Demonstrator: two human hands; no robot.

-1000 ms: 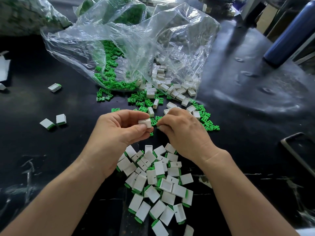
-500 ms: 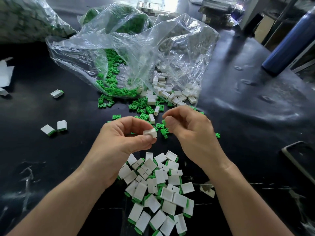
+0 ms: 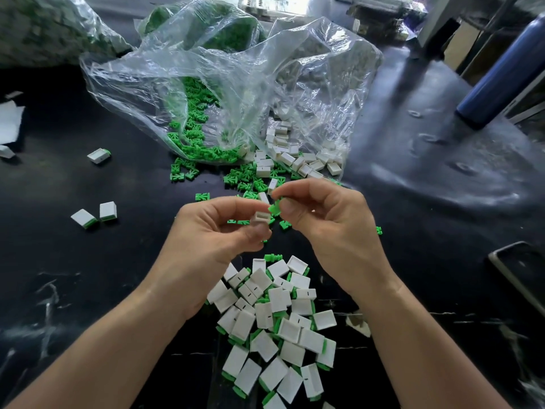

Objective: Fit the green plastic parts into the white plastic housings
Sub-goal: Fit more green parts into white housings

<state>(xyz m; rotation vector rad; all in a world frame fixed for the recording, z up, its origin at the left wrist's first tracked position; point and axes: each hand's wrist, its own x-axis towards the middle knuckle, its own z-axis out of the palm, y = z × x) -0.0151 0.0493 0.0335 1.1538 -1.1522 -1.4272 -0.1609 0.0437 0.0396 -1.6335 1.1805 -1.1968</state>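
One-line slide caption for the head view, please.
Left hand holds an empty white housing while right hand brings a green part to its opening.

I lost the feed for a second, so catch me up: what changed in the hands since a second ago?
The right hand pulled back from the white housing and now pinches a green part just beside its open end, not yet inserted. The left hand kept hold of the housing. The finished pile and the plastic bag look unchanged.

Assembled pile (image 3: 274,323) nearest, both hands above it, loose parts (image 3: 250,181) and bag (image 3: 224,84) behind.
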